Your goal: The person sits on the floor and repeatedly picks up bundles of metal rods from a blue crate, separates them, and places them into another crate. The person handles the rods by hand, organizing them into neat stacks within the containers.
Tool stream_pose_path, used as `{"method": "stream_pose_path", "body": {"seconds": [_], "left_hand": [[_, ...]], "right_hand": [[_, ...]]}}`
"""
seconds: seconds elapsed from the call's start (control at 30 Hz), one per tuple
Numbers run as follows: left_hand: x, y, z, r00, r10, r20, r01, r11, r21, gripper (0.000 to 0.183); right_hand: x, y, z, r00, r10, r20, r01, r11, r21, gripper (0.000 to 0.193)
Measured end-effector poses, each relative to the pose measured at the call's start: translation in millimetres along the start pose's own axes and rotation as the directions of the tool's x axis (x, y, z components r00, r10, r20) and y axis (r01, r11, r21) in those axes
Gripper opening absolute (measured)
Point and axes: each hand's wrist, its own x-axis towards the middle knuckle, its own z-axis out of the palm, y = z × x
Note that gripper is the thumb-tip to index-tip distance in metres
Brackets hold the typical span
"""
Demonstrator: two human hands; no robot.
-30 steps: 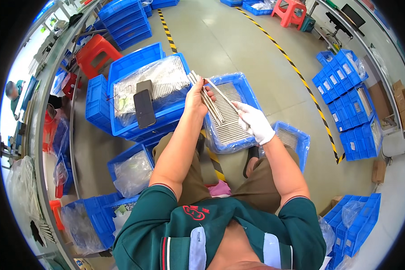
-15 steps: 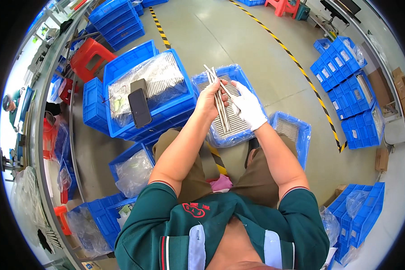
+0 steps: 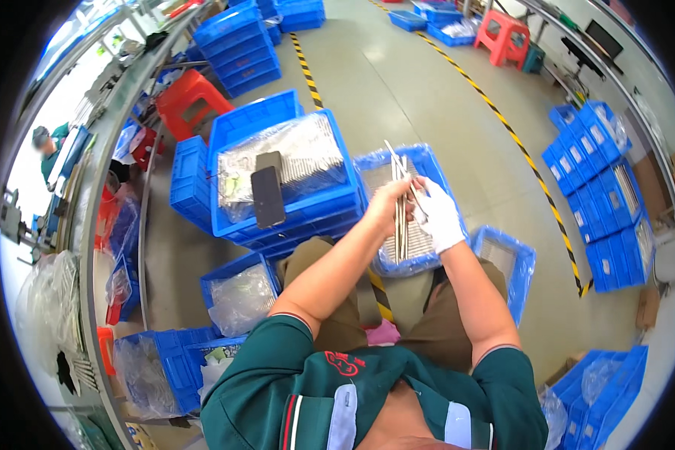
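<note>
Several thin silvery metal rods (image 3: 402, 238) are gripped in my bare left hand (image 3: 388, 204), close together and pointing roughly away from me. My right hand (image 3: 440, 219), in a white glove, has its fingers closed beside them on a single slanted metal rod (image 3: 394, 159), which crosses the bunch. Both hands meet above a blue crate (image 3: 448, 196) lined with clear plastic, where many similar rods lie in rows. Fingers and glove partly cover the rods.
To the left, a stacked blue crate (image 3: 336, 142) holds plastic-covered rods, with a black phone (image 3: 268, 198) on top. Another lined crate (image 3: 523, 276) stands by my right knee. A red stool (image 3: 190, 103) stands beside a long workbench (image 3: 112, 131); a person (image 3: 50, 155) is beyond it.
The view has shifted, so the crates and hands appear lower and further right. My hands keep hold of the rods over the same crate, with the slanted rod standing steeper.
</note>
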Motion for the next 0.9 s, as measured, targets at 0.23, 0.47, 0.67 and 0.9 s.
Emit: {"method": "stream_pose_path", "body": {"seconds": [0.23, 0.47, 0.67, 0.9], "left_hand": [[1, -15, -2, 0.999, -0.040, -0.034, 0.039, 0.998, -0.041, 0.022], [-7, 3, -5, 0.995, -0.096, 0.000, 0.094, 0.983, 0.159, 0.015], [-9, -15, -2, 0.973, -0.232, 0.014, 0.219, 0.935, 0.277, 0.017], [-11, -8, 0, 0.969, -0.246, 0.034, 0.237, 0.956, 0.174, 0.021]], "right_hand": [[-10, -15, 13, 0.998, -0.048, -0.040, 0.033, 0.950, -0.309, 0.034], [2, -42, -3, 0.995, -0.098, 0.025, 0.097, 0.860, -0.502, 0.030], [21, -41, -14, 0.962, -0.127, 0.242, 0.272, 0.522, -0.808, 0.029], [29, -18, -13, 0.929, -0.355, -0.102, 0.133, 0.578, -0.805, 0.027]]}}
